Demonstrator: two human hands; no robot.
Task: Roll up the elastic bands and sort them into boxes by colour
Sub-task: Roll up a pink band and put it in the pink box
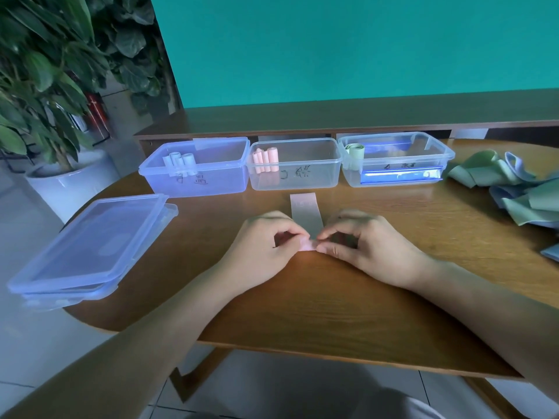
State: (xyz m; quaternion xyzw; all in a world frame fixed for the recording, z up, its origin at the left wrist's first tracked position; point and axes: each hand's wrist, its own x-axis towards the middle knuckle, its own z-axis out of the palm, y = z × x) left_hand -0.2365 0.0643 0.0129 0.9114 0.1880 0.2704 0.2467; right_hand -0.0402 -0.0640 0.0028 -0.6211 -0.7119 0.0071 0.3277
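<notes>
On the bench (332, 297), three boxes: blue (196, 167), middle (295, 167), right (396, 160). Left hand (263, 249) and right hand (366, 246) pinch the pink band's (305, 211) rolled end between them. Slack fingers could let the springy roll unwind.

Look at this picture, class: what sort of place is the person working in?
Probably an office or lobby, not a workshop. A wooden desk stands before a teal wall, a large potted plant sits on a tiled floor, and a red fire extinguisher stands behind it.
</notes>
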